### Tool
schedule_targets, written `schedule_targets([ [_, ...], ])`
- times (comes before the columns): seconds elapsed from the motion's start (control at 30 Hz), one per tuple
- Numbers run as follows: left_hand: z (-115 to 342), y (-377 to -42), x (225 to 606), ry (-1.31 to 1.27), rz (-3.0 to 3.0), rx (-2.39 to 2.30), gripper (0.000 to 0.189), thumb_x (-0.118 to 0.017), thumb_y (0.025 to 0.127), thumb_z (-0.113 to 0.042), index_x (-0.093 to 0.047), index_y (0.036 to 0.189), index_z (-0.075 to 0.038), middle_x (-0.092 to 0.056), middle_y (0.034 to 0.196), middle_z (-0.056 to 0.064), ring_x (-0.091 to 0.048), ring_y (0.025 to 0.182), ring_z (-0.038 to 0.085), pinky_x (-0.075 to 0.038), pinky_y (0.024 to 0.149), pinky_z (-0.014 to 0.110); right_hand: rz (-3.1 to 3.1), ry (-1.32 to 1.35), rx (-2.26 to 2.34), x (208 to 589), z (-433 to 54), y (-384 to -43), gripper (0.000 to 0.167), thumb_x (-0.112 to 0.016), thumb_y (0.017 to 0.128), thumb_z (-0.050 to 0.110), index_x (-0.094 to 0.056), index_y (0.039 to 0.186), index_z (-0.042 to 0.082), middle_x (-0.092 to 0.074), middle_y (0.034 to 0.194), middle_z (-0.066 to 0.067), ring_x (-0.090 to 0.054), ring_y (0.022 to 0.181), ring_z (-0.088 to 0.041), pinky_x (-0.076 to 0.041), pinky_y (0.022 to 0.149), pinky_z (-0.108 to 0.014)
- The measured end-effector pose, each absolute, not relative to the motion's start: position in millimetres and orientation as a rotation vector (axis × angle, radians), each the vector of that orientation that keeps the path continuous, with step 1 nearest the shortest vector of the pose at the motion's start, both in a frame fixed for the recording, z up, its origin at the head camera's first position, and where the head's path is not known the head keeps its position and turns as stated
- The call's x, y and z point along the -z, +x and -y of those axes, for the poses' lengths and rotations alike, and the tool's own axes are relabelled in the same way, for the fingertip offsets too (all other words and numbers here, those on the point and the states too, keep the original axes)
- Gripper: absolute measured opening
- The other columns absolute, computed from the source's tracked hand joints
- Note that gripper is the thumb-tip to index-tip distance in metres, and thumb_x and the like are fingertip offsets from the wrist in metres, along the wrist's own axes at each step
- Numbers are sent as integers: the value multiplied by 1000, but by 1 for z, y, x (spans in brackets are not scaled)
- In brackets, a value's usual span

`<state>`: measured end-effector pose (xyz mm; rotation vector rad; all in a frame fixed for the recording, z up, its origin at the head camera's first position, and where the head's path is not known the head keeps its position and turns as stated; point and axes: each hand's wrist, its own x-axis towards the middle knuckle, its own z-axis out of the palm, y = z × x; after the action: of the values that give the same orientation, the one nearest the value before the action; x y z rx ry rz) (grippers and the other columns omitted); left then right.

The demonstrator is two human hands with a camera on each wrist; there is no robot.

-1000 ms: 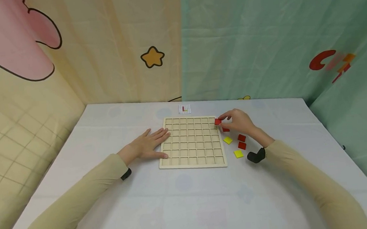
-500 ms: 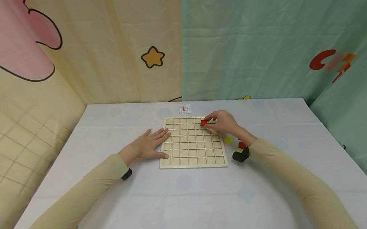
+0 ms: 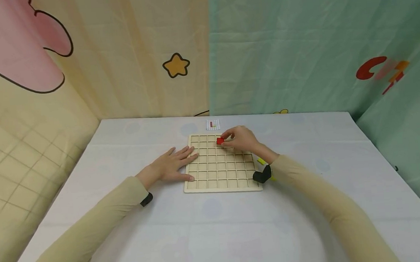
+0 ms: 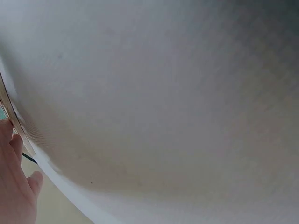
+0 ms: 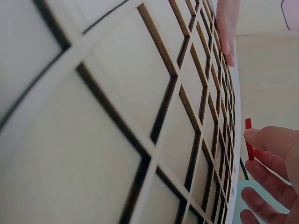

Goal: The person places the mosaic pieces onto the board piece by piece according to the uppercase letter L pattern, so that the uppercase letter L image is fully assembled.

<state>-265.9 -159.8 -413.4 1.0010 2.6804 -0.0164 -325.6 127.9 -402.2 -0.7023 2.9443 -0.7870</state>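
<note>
A pale wooden grid board (image 3: 224,191) with square cells lies on the white-covered table. My right hand (image 3: 241,139) pinches a red square tile (image 3: 220,140) between thumb and fingers, over the upper middle cells of the board. In the right wrist view the same tile (image 5: 249,139) shows edge-on, apart from the grid. My left hand (image 3: 168,167) lies flat with spread fingers on the board's left edge. Only part of the left hand (image 4: 17,177) shows at the corner of the left wrist view.
Beyond the board's far edge lies a small printed grid card (image 3: 212,125) with red and yellow marks. A yellow tile (image 3: 261,161) peeks out near the right wrist; the right arm and its black wrist strap (image 3: 261,174) hide the other tiles. Curtains hang behind the table (image 3: 212,239).
My right hand has carried the red tile leftward from the board's right edge to over its upper middle. The right forearm now covers the loose red tiles. The left hand stays put.
</note>
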Motion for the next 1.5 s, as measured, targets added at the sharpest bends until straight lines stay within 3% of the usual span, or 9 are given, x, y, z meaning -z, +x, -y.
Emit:
schedule_targets([
  [0.47, 160, -264, 412, 1031, -2675, 15, 83, -41, 90, -69, -15, 155, -25, -7, 163, 1, -6, 151, 24, -6, 119, 58, -2901, -716, 751, 407, -101, -334, 33, -76, 83, 33, -74, 109, 12, -74, 106, -4, -65, 85, -18, -51, 70, -29],
  [1.5, 157, -264, 409, 998, -2649, 10, 84, -42, 90, -68, -13, 156, -25, -6, 164, 2, -3, 151, 26, -6, 119, 58, -2900, -699, 746, 401, -106, -328, 31, -73, 86, 28, -73, 113, 14, -72, 112, -5, -65, 98, -22, -53, 83, -38],
])
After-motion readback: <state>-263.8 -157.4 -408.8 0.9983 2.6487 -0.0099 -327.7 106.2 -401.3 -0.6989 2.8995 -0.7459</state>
